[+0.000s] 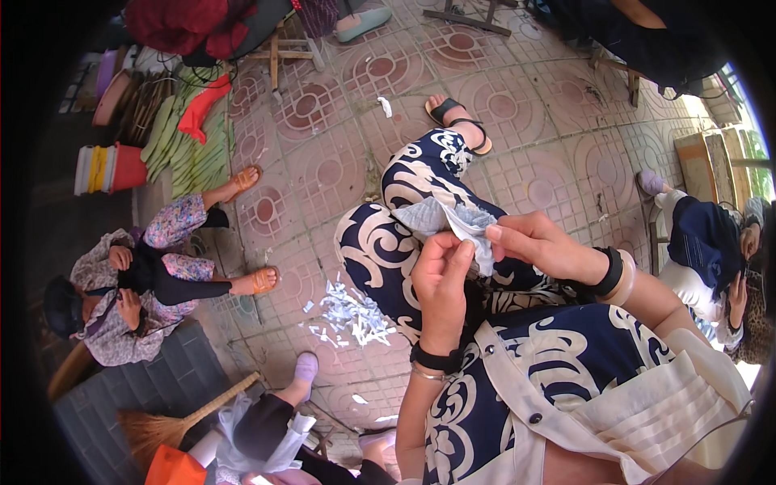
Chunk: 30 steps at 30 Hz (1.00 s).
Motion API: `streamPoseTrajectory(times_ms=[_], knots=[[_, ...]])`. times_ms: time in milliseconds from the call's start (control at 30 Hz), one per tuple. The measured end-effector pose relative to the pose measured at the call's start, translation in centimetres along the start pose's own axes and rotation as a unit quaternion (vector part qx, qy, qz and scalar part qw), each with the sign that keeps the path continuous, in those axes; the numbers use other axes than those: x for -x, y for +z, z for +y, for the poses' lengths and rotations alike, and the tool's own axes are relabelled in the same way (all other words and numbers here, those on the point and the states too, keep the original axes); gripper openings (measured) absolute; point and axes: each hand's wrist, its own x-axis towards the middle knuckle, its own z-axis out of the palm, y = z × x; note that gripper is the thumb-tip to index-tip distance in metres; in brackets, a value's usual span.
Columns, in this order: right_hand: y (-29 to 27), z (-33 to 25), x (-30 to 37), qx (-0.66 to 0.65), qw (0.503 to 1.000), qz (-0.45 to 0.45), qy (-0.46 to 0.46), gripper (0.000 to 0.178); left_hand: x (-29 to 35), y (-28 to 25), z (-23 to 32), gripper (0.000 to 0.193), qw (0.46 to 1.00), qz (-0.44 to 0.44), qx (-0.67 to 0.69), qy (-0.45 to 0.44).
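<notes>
Sheet [467, 221] lies between and beyond the hands [440, 281] [546, 244], both pinched closed on it.

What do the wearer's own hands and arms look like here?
The left hand wears a black wristband and thin silvery bracelet; the right hand, a black band and thicker pale bangle. Both are ungloved, and the visible forearms have no sleeves.

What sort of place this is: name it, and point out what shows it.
Probably an outdoor communal sitting area, such as a courtyard or pavement: patterned paving tiles, seated people on several sides, and a straw broom.
</notes>
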Motion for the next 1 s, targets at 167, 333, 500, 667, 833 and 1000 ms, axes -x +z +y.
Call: streamPoseTrajectory(times_ms=[167, 333, 500, 667, 833, 1000], knots=[[0.0, -0.5, 0.0, 0.048, 0.999, 0.008, -0.003, 0.049, 0.0, -0.2, 0.0, 0.012, 1.000, -0.005, -0.001, 0.002], [0.3, -0.9, 0.0, 0.055, 0.998, 0.019, -0.001, 0.050, 0.0, -0.1, -0.1, 0.012, 1.000, -0.001, -0.009, 0.004], [0.2, -0.6, 0.0, 0.027, 0.999, 0.018, 0.006, 0.050, 0.0, -0.3, -0.2, 0.011, 0.998, -0.013, -0.062, 0.013], [-0.1, -0.7, 0.3, -0.069, 0.996, 0.039, -0.046, 0.035, 0.0, -0.3, 0.1, 0.010, 1.000, 0.010, -0.011, 0.008], [-0.6, -0.2, -1.3, 0.059, 0.983, 0.068, -0.158, 0.022, 0.2, -0.3, 0.8, 0.009, 1.000, 0.019, -0.004, 0.006], [-0.3, -0.5, -1.9, 0.062, 0.988, -0.006, -0.140, 0.021, 1.0, -0.3, 2.0, 0.010, 0.999, 0.038, -0.025, 0.013]])
